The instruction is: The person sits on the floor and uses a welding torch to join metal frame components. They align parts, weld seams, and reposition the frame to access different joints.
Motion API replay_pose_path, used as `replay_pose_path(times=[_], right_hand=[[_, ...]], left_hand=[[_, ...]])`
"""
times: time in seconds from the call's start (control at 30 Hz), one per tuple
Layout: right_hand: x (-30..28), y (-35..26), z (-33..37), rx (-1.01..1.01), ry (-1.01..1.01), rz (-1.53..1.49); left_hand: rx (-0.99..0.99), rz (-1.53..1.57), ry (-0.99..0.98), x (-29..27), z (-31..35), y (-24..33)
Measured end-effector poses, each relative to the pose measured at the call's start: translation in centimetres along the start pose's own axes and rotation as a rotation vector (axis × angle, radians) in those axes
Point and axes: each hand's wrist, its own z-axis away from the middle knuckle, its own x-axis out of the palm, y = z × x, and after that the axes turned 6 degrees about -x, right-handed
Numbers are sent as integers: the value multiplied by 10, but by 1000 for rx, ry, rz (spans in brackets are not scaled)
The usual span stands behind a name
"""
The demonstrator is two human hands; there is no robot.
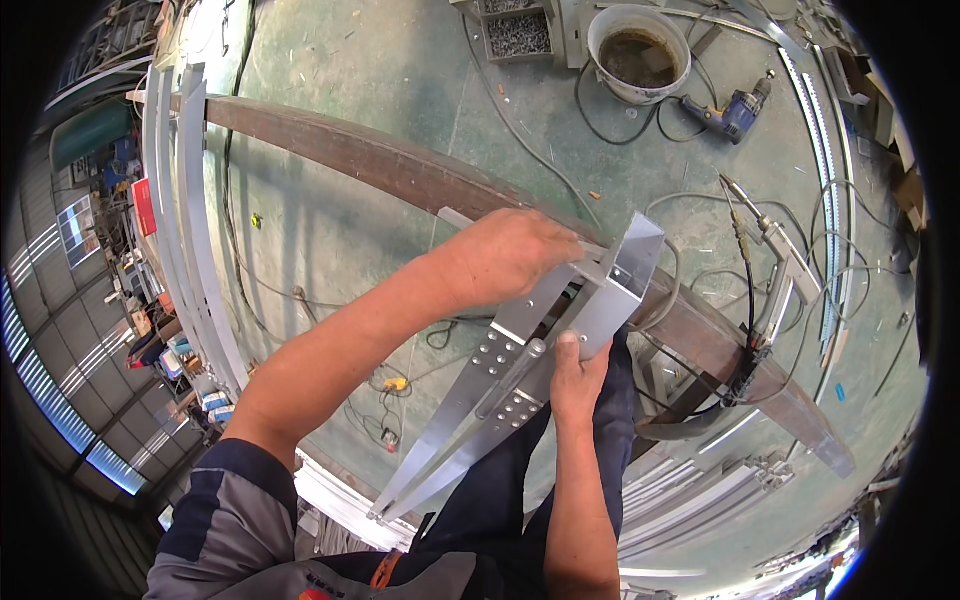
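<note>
Two long silver metal profiles lie side by side, joined by a riveted hinge, and slant up from lower left toward a brown steel beam. My right hand is closed around the right profile near its upper end, thumb pressed on its face. The open end of that profile points away from me. My left hand is closed over the upper ends, on what looks like a flat metal bar whose end sticks out left of the hand. The fingertips are partly hidden.
The brown steel beam crosses beneath the work. A white bucket of dark liquid and a blue drill stand at the far right. Nearer are a welding-torch-like tool and loose cables. Upright profiles stand left; more profiles lie right.
</note>
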Motion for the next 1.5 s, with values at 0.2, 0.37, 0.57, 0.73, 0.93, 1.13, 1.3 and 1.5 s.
replay_pose_path(times=[0.2, 0.37, 0.57, 0.73, 0.93, 1.13, 1.3, 1.5], right_hand=[[0, -1, 1, -18, 7, -8], [0, 0, 0, -15, 3, -8], [0, -1, 0, -20, -6, -13], [1, -1, 1, -19, 12, -52], [4, -1, -2, -21, 23, -79], [5, -1, -5, -63, 60, -33], [4, 0, -7, -75, 41, -14], [2, -5, -6, -47, 16, -41]], left_hand=[[-32, 12, -9, -1, 1, 3], [-46, 21, -16, -2, 1, 4], [-64, 32, -23, -2, 2, 4], [-69, 10, -42, -5, -1, 7], [-59, 34, -28, -6, 1, 4], [-52, 28, -30, -7, -1, 4], [-30, 20, -24, -7, -1, 2], [-84, 22, -85, -11, -3, 6]])
